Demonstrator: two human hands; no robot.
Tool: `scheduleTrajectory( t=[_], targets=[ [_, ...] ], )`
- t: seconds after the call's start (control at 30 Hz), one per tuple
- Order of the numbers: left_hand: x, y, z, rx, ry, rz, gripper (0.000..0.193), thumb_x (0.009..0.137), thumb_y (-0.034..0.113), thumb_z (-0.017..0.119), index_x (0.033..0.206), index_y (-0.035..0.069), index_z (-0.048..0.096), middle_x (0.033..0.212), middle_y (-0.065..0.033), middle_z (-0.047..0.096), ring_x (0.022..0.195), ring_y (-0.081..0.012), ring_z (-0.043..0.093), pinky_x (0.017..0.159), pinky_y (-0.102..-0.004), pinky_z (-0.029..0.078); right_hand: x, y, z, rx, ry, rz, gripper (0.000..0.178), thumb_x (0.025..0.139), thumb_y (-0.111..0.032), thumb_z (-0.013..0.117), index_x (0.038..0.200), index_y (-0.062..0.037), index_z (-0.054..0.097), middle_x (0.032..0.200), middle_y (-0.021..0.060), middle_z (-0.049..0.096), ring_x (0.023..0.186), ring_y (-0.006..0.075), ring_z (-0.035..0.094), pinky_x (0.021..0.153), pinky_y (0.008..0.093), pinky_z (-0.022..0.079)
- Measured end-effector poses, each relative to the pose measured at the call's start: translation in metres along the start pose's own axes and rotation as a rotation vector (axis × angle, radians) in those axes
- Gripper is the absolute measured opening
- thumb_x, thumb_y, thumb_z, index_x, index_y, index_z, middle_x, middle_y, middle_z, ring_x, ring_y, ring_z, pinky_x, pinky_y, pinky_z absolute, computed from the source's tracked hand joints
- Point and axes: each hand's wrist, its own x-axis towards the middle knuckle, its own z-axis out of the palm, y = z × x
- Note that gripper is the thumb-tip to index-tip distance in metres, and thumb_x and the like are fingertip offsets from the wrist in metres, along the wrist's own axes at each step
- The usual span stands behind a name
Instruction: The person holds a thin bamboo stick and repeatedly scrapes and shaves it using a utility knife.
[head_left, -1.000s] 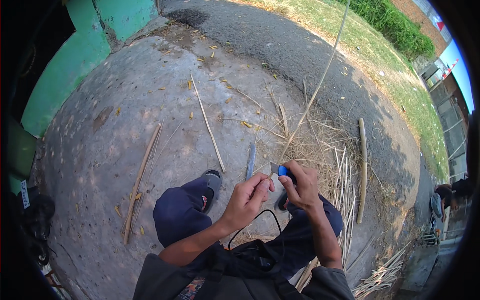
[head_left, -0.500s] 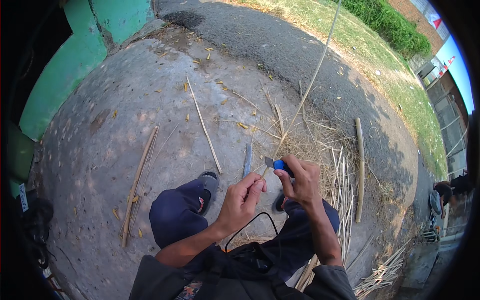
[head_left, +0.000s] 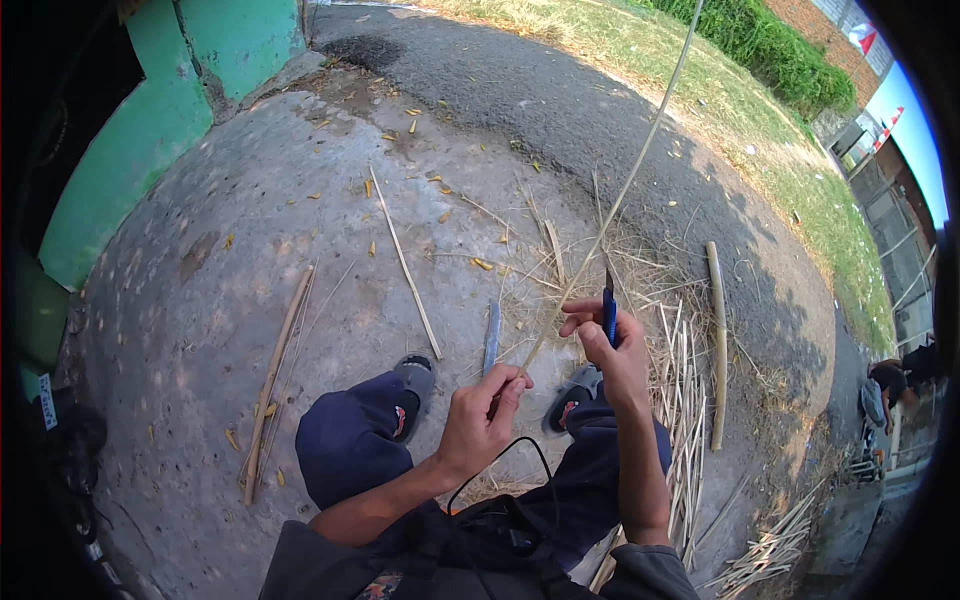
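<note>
A long, thin bamboo strip [head_left: 660, 116] slants from my left hand up past the top edge of the view. My left hand [head_left: 482, 418] grips its lower end, thumb pressed against the fingers. In my right hand [head_left: 617, 352] is a blue utility knife [head_left: 609, 316], its dark blade pointing up and away from me. The curled fingers of that hand are beside the strip; whether they touch it, I cannot tell. The blade stands just right of the strip, apart from it.
Several split strips [head_left: 680, 425] lie in a pile at my right, beside a thicker pole [head_left: 717, 345]. Fine shavings [head_left: 640, 265] cover the ground ahead. A flat grey blade-like piece [head_left: 491, 335] lies between my feet. Another pole [head_left: 278, 385] lies left. A person [head_left: 885, 388] is far right.
My right hand has turned the knife from lying against the strip near my left hand to pointing upward, and shifted slightly right. My left hand still holds the strip, a little lower.
</note>
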Motion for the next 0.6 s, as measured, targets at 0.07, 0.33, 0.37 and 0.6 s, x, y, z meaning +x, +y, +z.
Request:
scheduleTrajectory(
  t=[0.07,0.33,0.37,0.6],
  targets=[
    [0.002,0.000,0.003,0.004,0.015,0.020,0.015,0.109,0.009,0.055,0.106,-0.001,0.066,0.069,-0.0078,0.067,0.061,-0.0124,0.069,0.057,-0.0276,0.049,-0.003,0.002,0.007,-0.113,-0.060,-0.073,0.027,0.099,-0.023,0.075,0.110,0.0013,0.074,0.089,0.0034,0.072,0.071,0.0040,0.060,0.059,0.0195,0.044],
    [0.004,0.001,0.004,0.053,0.019,0.042,0.015,0.109,0.008,0.054,0.106,-0.002,0.066,0.066,-0.0086,0.067,0.061,-0.0115,0.069,0.055,-0.0270,0.046,-0.005,0.014,0.004,-0.123,0.002,0.025,0.010,0.099,-0.011,0.076,0.099,-0.0004,0.074,0.088,0.0015,0.073,0.078,0.0045,0.062,0.066,0.0210,0.046],
    [0.003,0.001,0.004,0.050,0.015,0.043,0.015,0.109,0.008,0.054,0.106,-0.002,0.066,0.066,-0.0086,0.067,0.061,-0.0115,0.069,0.055,-0.0270,0.046,-0.002,0.013,0.002,-0.154,0.110,-0.052,0.010,0.101,-0.011,0.074,0.099,-0.0007,0.073,0.089,0.0013,0.072,0.078,0.0048,0.061,0.068,0.0212,0.045],
    [0.004,-0.002,-0.003,-0.155,0.016,0.017,0.019,0.111,0.012,0.052,0.105,-0.002,0.064,0.063,-0.0007,0.058,0.055,-0.0025,0.040,0.051,-0.0246,0.031,0.020,0.006,-0.046,-0.210,0.522,-0.152,0.023,0.101,-0.015,0.073,0.117,0.0000,0.072,0.105,0.0044,0.073,0.092,0.0109,0.066,0.085,0.0253,0.051]
  ],
)
